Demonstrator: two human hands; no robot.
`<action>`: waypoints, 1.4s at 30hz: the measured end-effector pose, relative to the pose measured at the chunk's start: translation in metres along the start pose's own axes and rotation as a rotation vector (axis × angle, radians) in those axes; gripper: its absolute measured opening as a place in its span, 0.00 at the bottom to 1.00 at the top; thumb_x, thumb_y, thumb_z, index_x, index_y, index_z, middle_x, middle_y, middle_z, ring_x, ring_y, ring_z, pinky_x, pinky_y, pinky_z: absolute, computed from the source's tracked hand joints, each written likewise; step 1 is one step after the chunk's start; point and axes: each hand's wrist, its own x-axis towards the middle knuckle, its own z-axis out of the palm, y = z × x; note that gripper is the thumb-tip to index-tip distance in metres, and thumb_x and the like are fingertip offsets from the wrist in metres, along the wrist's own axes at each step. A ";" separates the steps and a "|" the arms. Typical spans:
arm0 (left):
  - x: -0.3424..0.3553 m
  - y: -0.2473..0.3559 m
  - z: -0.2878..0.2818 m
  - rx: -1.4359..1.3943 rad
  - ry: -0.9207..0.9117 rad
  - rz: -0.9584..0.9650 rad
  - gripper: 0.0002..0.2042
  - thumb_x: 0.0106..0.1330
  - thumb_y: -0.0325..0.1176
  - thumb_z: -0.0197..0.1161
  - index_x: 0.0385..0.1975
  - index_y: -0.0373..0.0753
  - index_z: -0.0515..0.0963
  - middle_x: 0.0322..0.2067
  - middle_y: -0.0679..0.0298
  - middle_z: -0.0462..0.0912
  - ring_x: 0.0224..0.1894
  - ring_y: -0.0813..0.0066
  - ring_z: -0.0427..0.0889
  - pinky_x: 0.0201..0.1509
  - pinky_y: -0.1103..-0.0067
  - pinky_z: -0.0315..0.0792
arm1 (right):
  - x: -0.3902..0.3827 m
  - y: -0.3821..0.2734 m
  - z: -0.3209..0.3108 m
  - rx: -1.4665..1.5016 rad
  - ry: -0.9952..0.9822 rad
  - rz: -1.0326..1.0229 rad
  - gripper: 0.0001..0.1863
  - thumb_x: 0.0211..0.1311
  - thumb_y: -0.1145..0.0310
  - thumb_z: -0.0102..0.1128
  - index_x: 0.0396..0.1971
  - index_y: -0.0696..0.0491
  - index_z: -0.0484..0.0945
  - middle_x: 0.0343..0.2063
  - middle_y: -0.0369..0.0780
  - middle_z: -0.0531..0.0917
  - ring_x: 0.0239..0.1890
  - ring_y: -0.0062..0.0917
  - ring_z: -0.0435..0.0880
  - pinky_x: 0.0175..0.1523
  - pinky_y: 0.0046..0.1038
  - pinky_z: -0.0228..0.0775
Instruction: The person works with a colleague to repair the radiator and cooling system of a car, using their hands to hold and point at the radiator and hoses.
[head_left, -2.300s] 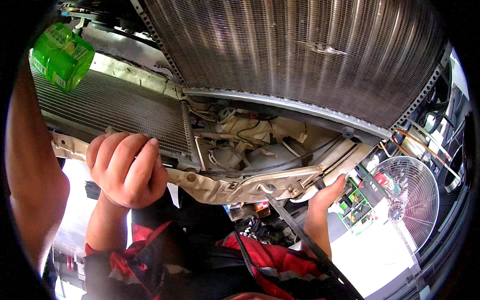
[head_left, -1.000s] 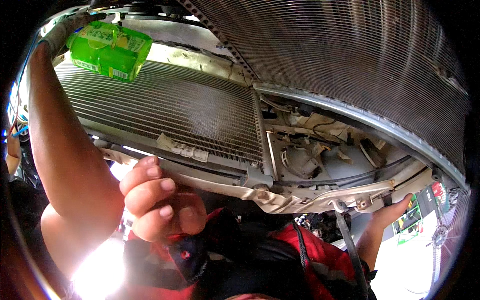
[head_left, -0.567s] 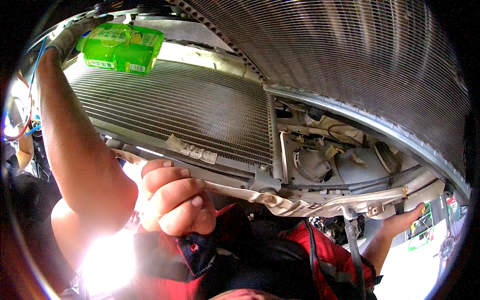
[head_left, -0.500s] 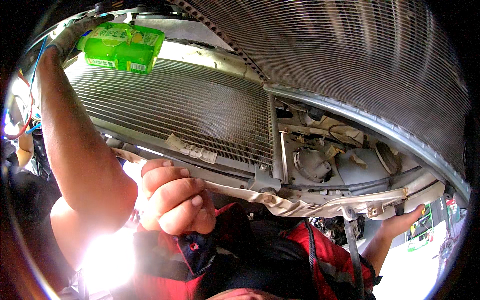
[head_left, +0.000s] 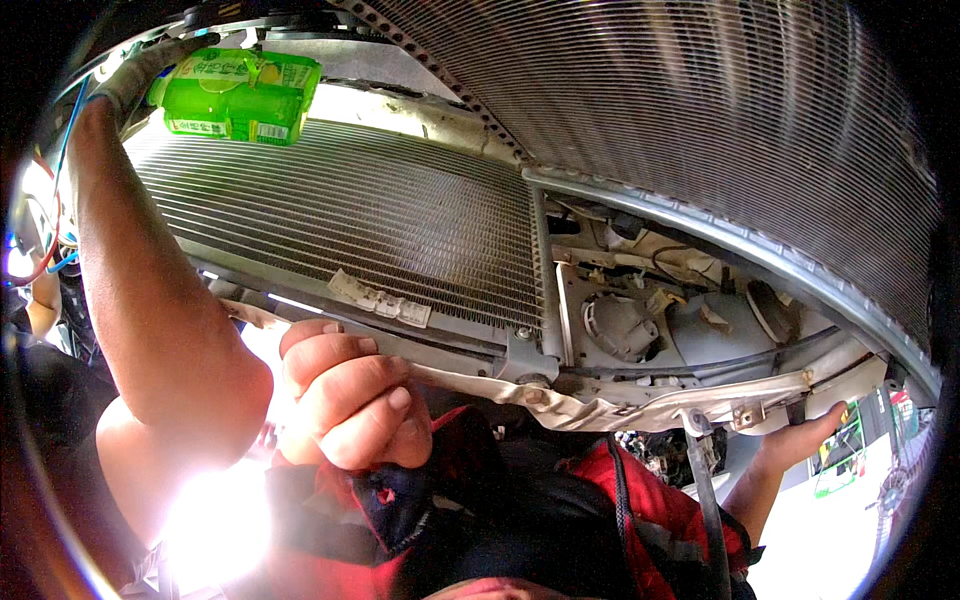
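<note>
Below the front edge of a pale, crumpled metal crossmember (head_left: 640, 413), my left hand (head_left: 350, 395) is closed in a fist, fingernails turned right. Whatever it holds, if anything, is hidden. At the right end of that crossmember my right hand (head_left: 795, 445) is against its near side, one digit stretched out and the other fingers out of sight. Beyond the crossmember lies a finned radiator core (head_left: 380, 220) with a torn paper label (head_left: 380, 298) on its lower frame. A second, larger finned core (head_left: 690, 90) stands close by at the upper right.
A bare arm (head_left: 165, 270), apparently a co-worker's, reaches up from the left. Its dark-gloved hand (head_left: 130, 80) is at a green bottle (head_left: 240, 97). A headlamp housing's back (head_left: 620, 328) lies behind the crossmember. A grey strut (head_left: 705, 490) hangs near my right arm; blue hose (head_left: 72, 135) runs left.
The view has shifted very slightly. The green bottle and the arm beside it are a little farther left. My two hands keep nearly the same places and shapes.
</note>
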 end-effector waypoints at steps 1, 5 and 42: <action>0.000 0.000 0.001 -0.002 -0.011 0.000 0.04 0.49 0.32 0.57 0.24 0.43 0.72 0.18 0.67 0.76 0.20 0.70 0.70 0.27 0.74 0.67 | 0.001 0.002 -0.003 -0.001 0.004 -0.002 0.32 0.71 0.49 0.38 0.62 0.60 0.60 0.60 0.47 0.67 0.60 0.35 0.69 0.65 0.36 0.58; 0.001 0.000 0.000 0.007 -0.017 0.004 0.04 0.49 0.33 0.57 0.24 0.43 0.72 0.18 0.67 0.76 0.21 0.71 0.70 0.27 0.74 0.67 | 0.013 0.016 -0.021 -0.290 -0.036 -0.197 0.31 0.71 0.49 0.37 0.61 0.61 0.61 0.59 0.46 0.68 0.59 0.34 0.69 0.65 0.35 0.58; -0.004 0.002 0.000 0.041 -0.012 -0.026 0.04 0.55 0.37 0.55 0.25 0.46 0.72 0.20 0.68 0.76 0.21 0.70 0.70 0.29 0.71 0.66 | -0.005 -0.004 0.004 -0.010 0.016 0.006 0.33 0.71 0.49 0.37 0.64 0.60 0.58 0.62 0.46 0.65 0.62 0.36 0.67 0.66 0.36 0.57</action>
